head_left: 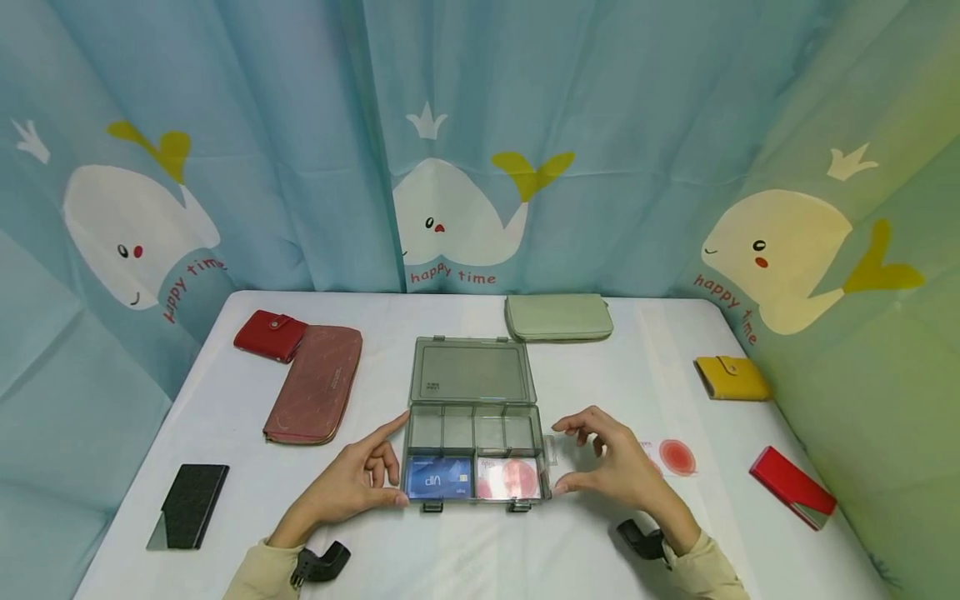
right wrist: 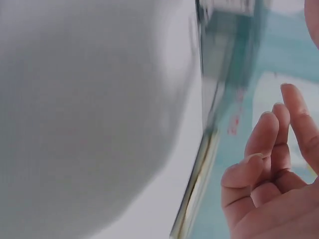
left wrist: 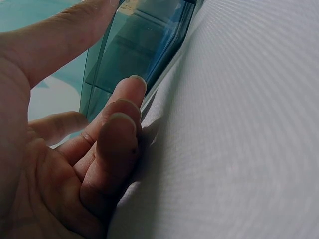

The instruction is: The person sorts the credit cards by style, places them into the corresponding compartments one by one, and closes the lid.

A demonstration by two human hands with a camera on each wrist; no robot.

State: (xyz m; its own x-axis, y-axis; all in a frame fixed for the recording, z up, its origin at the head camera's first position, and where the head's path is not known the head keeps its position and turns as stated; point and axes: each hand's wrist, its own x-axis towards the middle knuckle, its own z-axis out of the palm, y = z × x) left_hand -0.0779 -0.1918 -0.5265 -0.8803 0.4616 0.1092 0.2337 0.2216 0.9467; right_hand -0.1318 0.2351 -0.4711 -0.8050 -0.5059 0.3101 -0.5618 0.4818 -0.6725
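Observation:
A clear grey organizer box (head_left: 474, 429) lies on the table with its lid (head_left: 472, 372) folded back, away from me. In its front compartments are a blue card marked VIP (head_left: 438, 477) on the left and a white card with a pink-red circle (head_left: 507, 479) on the right. At the box's left side, my left hand (head_left: 352, 475) touches it with a spread thumb and index finger; the other fingers are bent. My right hand (head_left: 611, 462) hovers just off the right side, thumb and fingers apart, holding nothing. A small transparent piece (head_left: 551, 450) sits beside the box there.
Behind the box lies a green wallet (head_left: 558, 318). To the left are a red wallet (head_left: 268, 335), a long brown-red wallet (head_left: 315, 383) and a black card holder (head_left: 197, 504). Rightward lie another card (head_left: 677, 457), a yellow wallet (head_left: 732, 379) and a red card holder (head_left: 792, 487).

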